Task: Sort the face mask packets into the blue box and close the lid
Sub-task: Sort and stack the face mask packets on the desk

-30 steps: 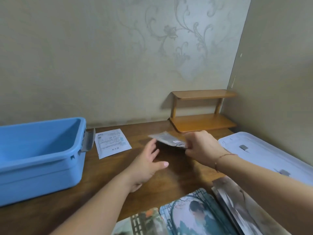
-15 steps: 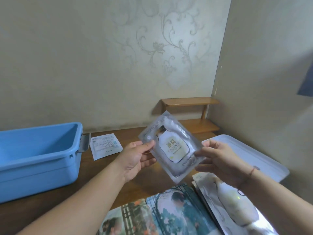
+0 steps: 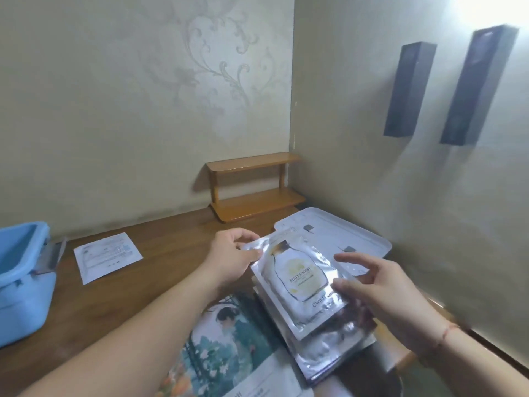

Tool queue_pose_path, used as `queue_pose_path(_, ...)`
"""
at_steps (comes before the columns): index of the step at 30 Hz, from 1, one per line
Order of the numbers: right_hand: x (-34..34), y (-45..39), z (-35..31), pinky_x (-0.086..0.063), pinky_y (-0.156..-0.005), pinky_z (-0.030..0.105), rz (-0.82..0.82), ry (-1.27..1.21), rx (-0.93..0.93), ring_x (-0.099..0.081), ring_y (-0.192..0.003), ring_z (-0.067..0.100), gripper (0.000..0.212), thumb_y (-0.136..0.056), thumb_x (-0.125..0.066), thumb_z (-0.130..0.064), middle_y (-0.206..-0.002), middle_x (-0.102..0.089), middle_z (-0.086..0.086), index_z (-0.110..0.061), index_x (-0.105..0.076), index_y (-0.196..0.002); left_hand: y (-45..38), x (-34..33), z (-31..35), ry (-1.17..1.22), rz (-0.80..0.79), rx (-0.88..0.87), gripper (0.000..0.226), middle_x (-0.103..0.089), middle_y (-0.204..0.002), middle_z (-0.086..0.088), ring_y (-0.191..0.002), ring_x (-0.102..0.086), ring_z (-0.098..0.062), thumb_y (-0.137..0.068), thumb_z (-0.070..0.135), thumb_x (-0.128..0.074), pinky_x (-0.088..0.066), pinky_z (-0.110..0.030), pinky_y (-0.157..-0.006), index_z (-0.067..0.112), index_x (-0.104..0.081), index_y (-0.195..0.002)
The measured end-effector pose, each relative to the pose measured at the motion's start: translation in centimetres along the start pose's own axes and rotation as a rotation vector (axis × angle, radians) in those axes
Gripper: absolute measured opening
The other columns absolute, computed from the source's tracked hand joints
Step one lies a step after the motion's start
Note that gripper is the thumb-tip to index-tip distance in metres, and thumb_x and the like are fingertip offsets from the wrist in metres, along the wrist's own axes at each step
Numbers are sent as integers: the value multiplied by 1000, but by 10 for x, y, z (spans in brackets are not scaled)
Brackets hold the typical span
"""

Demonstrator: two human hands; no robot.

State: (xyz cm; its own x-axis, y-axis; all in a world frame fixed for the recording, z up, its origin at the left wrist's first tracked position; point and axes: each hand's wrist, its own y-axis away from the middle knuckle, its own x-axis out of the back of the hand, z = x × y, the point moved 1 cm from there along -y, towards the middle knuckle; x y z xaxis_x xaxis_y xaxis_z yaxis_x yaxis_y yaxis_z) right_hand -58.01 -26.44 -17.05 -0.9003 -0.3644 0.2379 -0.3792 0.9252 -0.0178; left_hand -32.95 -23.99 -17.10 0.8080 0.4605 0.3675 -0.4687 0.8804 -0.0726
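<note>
Head view: left hand (image 3: 233,260) pinches the top corner of a silver packet (image 3: 300,279), held above the stack (image 3: 329,348) of packets on the table (image 3: 160,270). Right hand (image 3: 380,285): thumb on the packet's lower right edge, fingers spread, loosely curved above it. Blue box (image 3: 20,279) at far left, uncovered. Lid (image 3: 363,239) flat by the right wall. White packet (image 3: 107,256) lies near the box.

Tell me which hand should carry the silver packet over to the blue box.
Left. The left hand already pinches the silver packet and is nearer the blue box; the right hand only touches its far edge.
</note>
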Motion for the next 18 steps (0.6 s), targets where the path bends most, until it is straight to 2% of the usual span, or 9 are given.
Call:
queue_pose_path(2, 7, 5, 7, -41, -42, 24, -1, 63, -1, -51, -37, 22, 35, -84, -73, -10, -52, -64, 12, -23, -62, -115, 4, -10, -3, -207, 19, -126, 14, -64, -73, 8, -60, -52, -10, -84, 14, -74, -39, -17, -52, 27, -71, -89)
queue_pose_path(4, 11, 6, 15, -40, -41, 20, 54, 190, 26, -51, -37, 11, 33, -83, -74, -15, -50, -65, 0, -23, -64, -114, 8, -16, -5, -358, 15, -196, 11, -64, -76, 14, -63, -53, -6, -84, 21, -73, -36, -13, -52, 31, -70, -88)
queue_pose_path(6, 14, 6, 23, -45, -50, 18, 112, 362, 89, -57, -48, 4, 36, -79, -77, -27, -62, -69, -7, -27, -67, -114, 9, -21, -10, -473, 6, -227, 11, -62, -91, 15, -77, -54, -3, -87, 26, -70, -35, -12, -59, 31, -69, -97)
queue_pose_path(9, 17, 7, 33, -45, -64, 17, 179, 631, 196, -57, -73, 0, 42, -78, -73, -46, -84, -64, -16, -36, -63, -118, 7, -23, -18, -559, -31, -297, 25, -54, -104, 11, -96, -49, -8, -94, 30, -61, -35, -20, -76, 27, -65, -118)
queue_pose_path(11, 18, 9, 43, -47, -81, 21, 195, 769, 378, -53, -97, -2, 50, -79, -62, -60, -108, -53, -24, -39, -58, -124, 6, -19, -25, -547, -135, -377, 37, -51, -125, 12, -117, -45, -5, -100, 29, -50, -36, -22, -98, 24, -53, -136)
queue_pose_path(12, 19, 10, 48, -47, -92, 25, 163, 790, 463, -49, -113, 1, 57, -79, -55, -69, -123, -49, -22, -39, -57, -127, 6, -15, -28, -559, -217, -421, 43, -45, -139, 14, -128, -39, -1, -102, 31, -44, -31, -24, -110, 26, -44, -145)
queue_pose_path(14, 20, 13, 58, -39, -107, 34, 48, 803, 535, -36, -135, 7, 72, -78, -44, -82, -145, -39, -17, -37, -54, -133, 6, -6, -34, -655, -431, -478, 57, -23, -155, 23, -141, -18, 9, -100, 52, -38, -16, -23, -120, 35, -24, -153)
queue_pose_path(16, 22, 13, 67, -42, -106, 41, 0, 872, 625, -42, -136, 17, 81, -75, -46, -85, -148, -44, -5, -31, -53, -135, 3, 1, -39, -768, -602, -447, 83, -2, -156, 34, -142, -2, 15, -84, 78, -41, -6, -18, -119, 46, -7, -153)
queue_pose_path(18, 23, 11, 72, -49, -98, 44, 30, 922, 747, -57, -123, 24, 81, -76, -50, -83, -139, -55, 6, -24, -54, -131, -1, 4, -38, -813, -658, -406, 102, 4, -152, 40, -141, -1, 16, -70, 85, -54, -6, -19, -118, 52, -1, -150)
